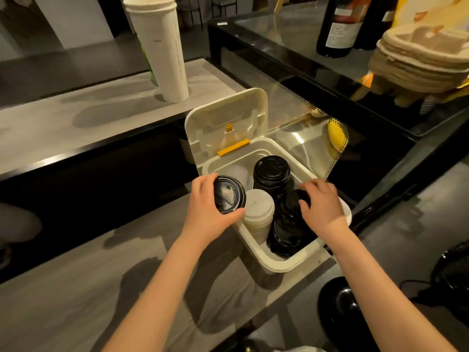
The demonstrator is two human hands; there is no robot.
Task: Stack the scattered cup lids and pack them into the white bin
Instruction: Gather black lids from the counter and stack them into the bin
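Note:
The white bin (279, 262) stands on the grey counter with its hinged lid (228, 118) raised at the back. Inside are a tall stack of black lids (271, 171), a stack of white lids (258, 207), a leaning stack of black lids (286, 229) and translucent lids (238, 174) at the back left. My left hand (208, 209) grips a black lid (229, 194) over the bin's left rim. My right hand (319, 204) curls its fingers over the top of the leaning black stack at the bin's right side.
A tall stack of white paper cups (162, 52) stands on the raised ledge behind. A glass display case (330, 80) with bottles (337, 24) and pulp trays (418, 57) lies to the right. Black objects (340, 306) sit at the lower right.

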